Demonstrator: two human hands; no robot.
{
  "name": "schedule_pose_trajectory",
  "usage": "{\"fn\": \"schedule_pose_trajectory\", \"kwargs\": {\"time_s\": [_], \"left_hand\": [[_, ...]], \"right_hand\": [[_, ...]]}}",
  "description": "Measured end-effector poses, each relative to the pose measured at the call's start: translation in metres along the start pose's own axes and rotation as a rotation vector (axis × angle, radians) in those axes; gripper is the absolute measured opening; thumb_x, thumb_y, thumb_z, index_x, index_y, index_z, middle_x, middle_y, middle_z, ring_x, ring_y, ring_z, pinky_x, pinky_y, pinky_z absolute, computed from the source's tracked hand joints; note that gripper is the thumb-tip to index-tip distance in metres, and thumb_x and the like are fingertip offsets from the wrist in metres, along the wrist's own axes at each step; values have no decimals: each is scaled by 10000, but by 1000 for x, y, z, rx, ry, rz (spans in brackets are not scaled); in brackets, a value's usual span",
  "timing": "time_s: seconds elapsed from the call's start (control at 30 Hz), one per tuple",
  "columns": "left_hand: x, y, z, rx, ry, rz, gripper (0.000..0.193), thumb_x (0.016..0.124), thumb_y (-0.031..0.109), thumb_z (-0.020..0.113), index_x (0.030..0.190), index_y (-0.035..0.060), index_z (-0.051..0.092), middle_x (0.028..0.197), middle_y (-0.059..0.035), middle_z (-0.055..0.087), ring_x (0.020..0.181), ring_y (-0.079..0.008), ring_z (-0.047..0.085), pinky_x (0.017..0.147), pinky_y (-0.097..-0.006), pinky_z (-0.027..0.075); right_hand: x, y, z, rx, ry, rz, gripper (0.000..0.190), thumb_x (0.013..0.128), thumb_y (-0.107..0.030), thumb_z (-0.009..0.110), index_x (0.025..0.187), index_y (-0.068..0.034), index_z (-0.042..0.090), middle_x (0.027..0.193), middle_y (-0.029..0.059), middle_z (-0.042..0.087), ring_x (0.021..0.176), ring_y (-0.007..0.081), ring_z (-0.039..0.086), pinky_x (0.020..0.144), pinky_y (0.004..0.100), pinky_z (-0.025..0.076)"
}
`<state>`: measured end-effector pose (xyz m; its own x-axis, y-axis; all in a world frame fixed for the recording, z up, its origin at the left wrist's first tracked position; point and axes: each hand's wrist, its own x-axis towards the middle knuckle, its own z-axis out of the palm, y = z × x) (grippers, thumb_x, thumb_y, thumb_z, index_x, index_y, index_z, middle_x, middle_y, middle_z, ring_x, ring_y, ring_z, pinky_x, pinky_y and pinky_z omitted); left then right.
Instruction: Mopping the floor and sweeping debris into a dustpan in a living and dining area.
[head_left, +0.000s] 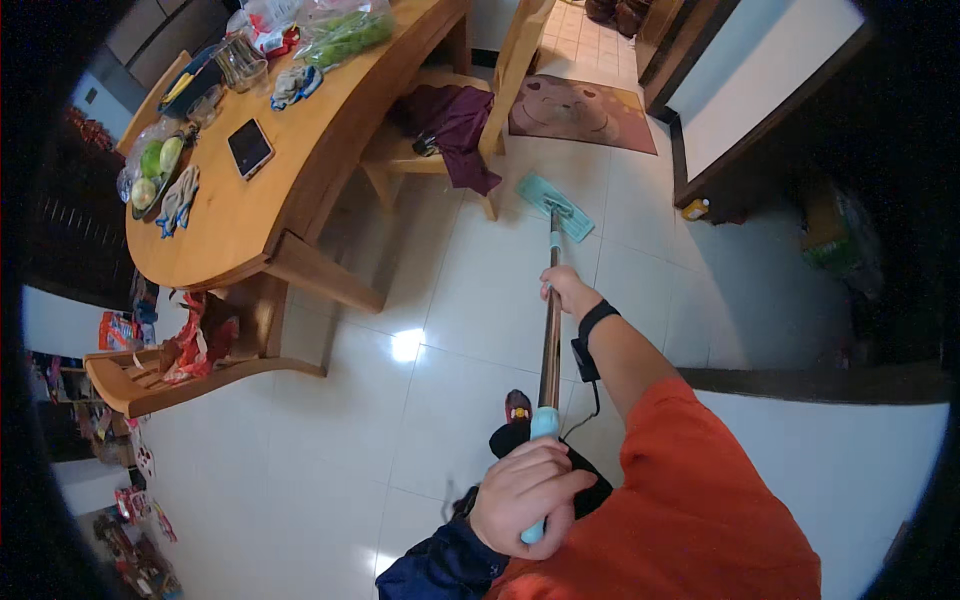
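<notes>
A flat mop with a turquoise head (556, 205) rests on the tiled floor, its metal pole (551, 345) running back towards my body. My left hand (525, 495), at a dark blue cuff, is wrapped around the light-blue grip at the pole's upper end. Further down the pole, nearer the mop head, my right hand (564, 289) grips the metal. A black band with a small box and a cable is on the right wrist. Below the pole, one of my shoes (517, 406) shows in part.
A wooden table (217, 225) at left bears a phone (250, 148), gloves (178, 201), vegetables and bags. A chair (420, 156) with dark red cloth stands beside the mop head; another chair (135, 386) holds a red bag. Beyond lie a doormat (581, 112), a door frame and a yellow bottle (695, 209).
</notes>
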<state>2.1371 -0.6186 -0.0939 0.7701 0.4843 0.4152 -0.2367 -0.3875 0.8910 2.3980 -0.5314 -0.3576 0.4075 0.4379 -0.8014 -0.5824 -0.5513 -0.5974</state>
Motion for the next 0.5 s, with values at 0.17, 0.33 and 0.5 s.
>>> {"fn": "schedule_pose_trajectory", "kwargs": {"time_s": [0.17,0.33,0.5], "left_hand": [[-10,19,30,32,188,-109,206,561,-90,400,685,11,530,563,-95,485,545,-244,511,692,-370,443],[-55,89,58,96,468,-312,166,581,-91,366,613,2,500,548,-86,501,555,-216,519,681,-363,442],[-157,190,93,247,725,-455,95,702,5,452,625,-32,495,628,-155,521,649,-270,521,666,-376,433]], "right_hand": [[15,30,-10,-299,132,141,58,717,-95,497,743,-51,469,542,33,473,446,170,476,389,309,402],[-27,93,-19,-1803,-438,-986,82,621,-77,581,540,-68,574,602,96,565,567,260,552,518,360,449],[-155,182,5,-1866,-849,-1012,46,562,-84,617,600,-86,591,623,98,562,634,270,563,518,400,444]]}}
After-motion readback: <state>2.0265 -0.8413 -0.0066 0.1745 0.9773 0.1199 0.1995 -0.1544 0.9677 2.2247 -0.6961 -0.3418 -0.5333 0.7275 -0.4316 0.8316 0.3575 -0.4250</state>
